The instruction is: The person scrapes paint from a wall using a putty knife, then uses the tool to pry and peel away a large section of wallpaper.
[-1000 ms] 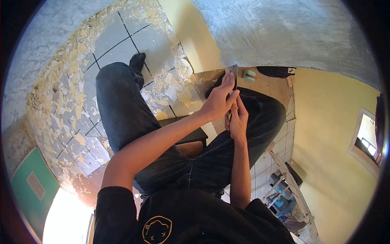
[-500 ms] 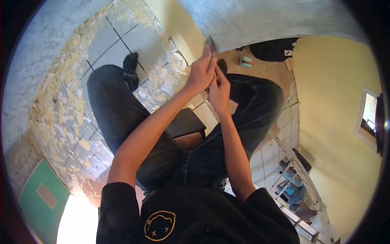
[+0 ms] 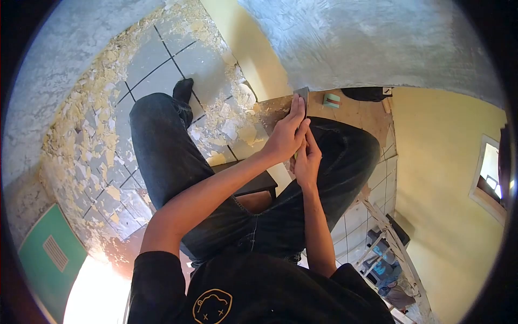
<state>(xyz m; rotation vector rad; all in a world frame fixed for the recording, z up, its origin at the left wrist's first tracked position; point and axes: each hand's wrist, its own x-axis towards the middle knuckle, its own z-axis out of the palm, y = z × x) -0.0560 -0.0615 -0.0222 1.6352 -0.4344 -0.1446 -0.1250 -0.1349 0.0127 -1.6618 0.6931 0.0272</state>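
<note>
Both hands are on a scraper, whose flat metal blade [image 3: 304, 96] meets the lower edge of the bare grey wall [image 3: 367, 48], beside its corner with a yellow-painted strip [image 3: 259, 59]. My right hand [image 3: 307, 164] is wrapped round the handle, most of which it hides. Further up, my left hand [image 3: 286, 135] closes on the tool, its fingers laid along the blade. My forearms reach out between my spread knees, above a dark low stool [image 3: 253, 183].
Yellow paint flakes [image 3: 97, 140] cover the tiled floor [image 3: 148, 62] at left. A small green-and-red block [image 3: 331, 100] and a black bag [image 3: 367, 94] lie past the wall edge. A ladder [image 3: 396, 243] is at lower right, a green panel [image 3: 51, 264] at lower left.
The view has shifted, so the wall reaches lower in it and hides more of the black bag. Hands and scraper appear lower and further right, the blade still at the wall's edge.
</note>
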